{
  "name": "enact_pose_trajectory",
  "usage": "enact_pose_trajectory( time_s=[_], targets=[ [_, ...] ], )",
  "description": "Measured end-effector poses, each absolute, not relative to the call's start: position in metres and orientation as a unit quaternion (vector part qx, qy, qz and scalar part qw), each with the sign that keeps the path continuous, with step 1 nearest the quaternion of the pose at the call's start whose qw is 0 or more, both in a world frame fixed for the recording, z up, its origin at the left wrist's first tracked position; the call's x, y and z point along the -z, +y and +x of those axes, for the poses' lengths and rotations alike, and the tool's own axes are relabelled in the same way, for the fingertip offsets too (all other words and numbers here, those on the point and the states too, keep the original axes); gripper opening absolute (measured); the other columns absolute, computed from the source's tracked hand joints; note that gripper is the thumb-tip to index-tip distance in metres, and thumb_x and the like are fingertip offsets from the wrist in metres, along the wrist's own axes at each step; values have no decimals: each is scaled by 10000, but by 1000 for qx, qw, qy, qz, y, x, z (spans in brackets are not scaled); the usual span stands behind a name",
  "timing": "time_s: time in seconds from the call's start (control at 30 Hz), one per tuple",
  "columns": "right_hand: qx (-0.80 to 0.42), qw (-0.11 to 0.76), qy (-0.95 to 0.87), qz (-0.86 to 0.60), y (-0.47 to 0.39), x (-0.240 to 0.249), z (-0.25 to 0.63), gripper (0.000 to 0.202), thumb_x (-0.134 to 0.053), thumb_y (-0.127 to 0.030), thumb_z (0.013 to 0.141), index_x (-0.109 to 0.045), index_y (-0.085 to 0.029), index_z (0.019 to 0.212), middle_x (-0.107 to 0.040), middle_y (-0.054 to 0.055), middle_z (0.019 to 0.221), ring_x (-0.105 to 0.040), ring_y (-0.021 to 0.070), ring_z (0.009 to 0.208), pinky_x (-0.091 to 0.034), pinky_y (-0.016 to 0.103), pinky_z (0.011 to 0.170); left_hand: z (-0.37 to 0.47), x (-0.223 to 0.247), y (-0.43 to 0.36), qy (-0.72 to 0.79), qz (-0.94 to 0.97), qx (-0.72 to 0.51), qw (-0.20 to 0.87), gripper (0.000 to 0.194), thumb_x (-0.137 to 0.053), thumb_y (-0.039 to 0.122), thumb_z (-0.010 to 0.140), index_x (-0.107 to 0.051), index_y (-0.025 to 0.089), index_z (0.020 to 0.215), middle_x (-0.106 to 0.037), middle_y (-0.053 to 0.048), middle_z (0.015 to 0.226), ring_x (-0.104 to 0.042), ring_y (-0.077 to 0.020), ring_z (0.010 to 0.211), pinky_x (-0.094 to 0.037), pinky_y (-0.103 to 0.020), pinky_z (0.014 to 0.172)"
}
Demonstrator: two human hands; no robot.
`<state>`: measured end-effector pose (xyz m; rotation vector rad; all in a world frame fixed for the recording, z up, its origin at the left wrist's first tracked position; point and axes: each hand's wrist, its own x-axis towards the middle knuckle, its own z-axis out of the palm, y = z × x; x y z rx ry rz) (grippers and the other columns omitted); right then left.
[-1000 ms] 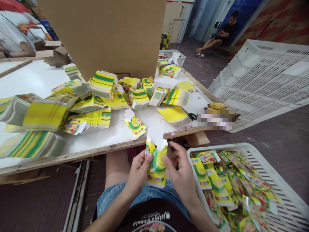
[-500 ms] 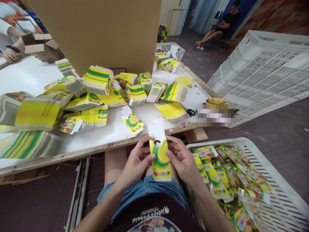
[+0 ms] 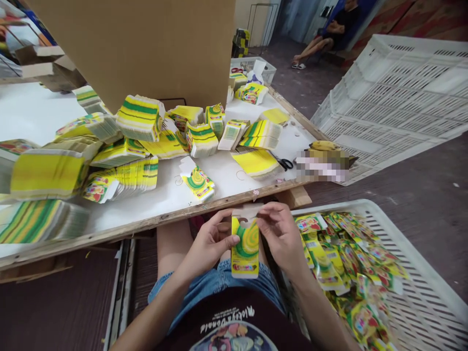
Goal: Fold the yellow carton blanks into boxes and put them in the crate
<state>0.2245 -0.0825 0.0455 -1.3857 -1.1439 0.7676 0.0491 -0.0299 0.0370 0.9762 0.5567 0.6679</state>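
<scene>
A small yellow and green printed carton (image 3: 245, 253) is held upright over my lap, below the table's front edge. My left hand (image 3: 215, 236) grips its left side, thumb on the front face. On the other side my right hand (image 3: 280, 234) holds the upper right edge, with fingers at the white top flap (image 3: 246, 210). A similar carton (image 3: 197, 180) lies on the table near the front edge, its white flap raised. Several bundles of flat cartons (image 3: 141, 119) are heaped across the table to the left and behind.
At my right stands a white plastic basket (image 3: 431, 297) holding many filled packets (image 3: 351, 263). Stacked white crates (image 3: 395, 97) rise behind it. Scissors (image 3: 285, 163) and bananas (image 3: 325, 146) lie at the table's right end. A tall cardboard sheet (image 3: 146, 48) stands at the back; a person (image 3: 338, 27) sits beyond.
The carton's white top flap, upright before, is now folded down. My right hand has moved up to the carton's top corner. The view has shifted slightly.
</scene>
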Motion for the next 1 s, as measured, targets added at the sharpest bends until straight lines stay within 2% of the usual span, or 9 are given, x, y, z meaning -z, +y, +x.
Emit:
enact_pose_trajectory(
  time_s=[0.07,0.17,0.23,0.43,0.63,0.73,0.83,0.93,1.0],
  targets=[
    [-330,562,-461,-602,-83,-47,229,223,-553,-381,925,-554,-227,1086,-655,39,904,-629,188,856,-481,309,778,51,-34,-30,297,483,-324,757,405,-691,232,817,-544,197,1193,-722,-74,1010,-682,-195,921,-528,-275,797],
    [-426,477,-483,-598,-83,-53,236,315,-585,-384,891,-577,-200,1146,-582,-30,664,-572,148,633,-447,261,613,54,-34,-31,334,526,-331,709,401,-664,248,836,-551,206,1218,-715,-78,1058,-683,-206,918,-532,-280,781],
    [-464,424,-500,-596,-83,-56,236,394,-645,-330,833,-548,-201,1192,-544,-65,614,-501,122,548,-385,233,529,55,-35,-33,336,542,-329,697,422,-655,245,840,-547,209,1246,-707,-84,1098,-676,-214,955,-526,-290,813],
    [-364,382,-516,-675,-82,-50,225,268,-611,-241,806,-532,-222,1061,-519,-94,548,-436,108,476,-318,219,478,58,-37,-36,313,533,-297,728,473,-630,250,859,-509,198,1314,-694,-113,1148,-656,-238,1039,-504,-340,898],
    [-355,414,-526,-652,-86,-44,226,271,-573,-307,886,-584,-203,1136,-615,-36,617,-556,143,563,-415,244,544,56,-35,-31,312,494,-315,748,462,-704,233,800,-536,177,1226,-731,-95,1027,-683,-229,966,-529,-322,832],
    [-320,448,-524,-650,-88,-42,228,218,-558,-341,911,-685,-196,1012,-703,52,883,-638,183,772,-481,282,665,60,-34,-34,301,483,-298,766,437,-717,211,784,-552,168,1186,-739,-81,975,-691,-214,922,-534,-302,802],
    [-345,471,-506,-634,-94,-44,233,218,-577,-344,902,-693,-208,1027,-710,72,1051,-658,212,898,-513,314,748,70,-32,-41,299,495,-300,759,399,-716,207,780,-571,172,1151,-733,-78,977,-692,-209,890,-541,-307,787],
    [-313,431,-523,-666,-112,-52,256,195,-598,-355,883,-712,-226,974,-727,61,999,-660,231,891,-507,357,787,74,-32,-38,316,566,-308,696,355,-667,256,824,-581,184,1161,-702,-98,1079,-674,-222,962,-532,-355,866],
    [-222,360,-550,-720,-130,-57,280,177,-619,-375,864,-732,-246,907,-730,59,943,-648,260,890,-472,411,829,68,-30,-20,364,641,-336,586,344,-626,308,854,-579,191,1175,-642,-115,1215,-621,-245,1098,-479,-404,979]
  ],
)
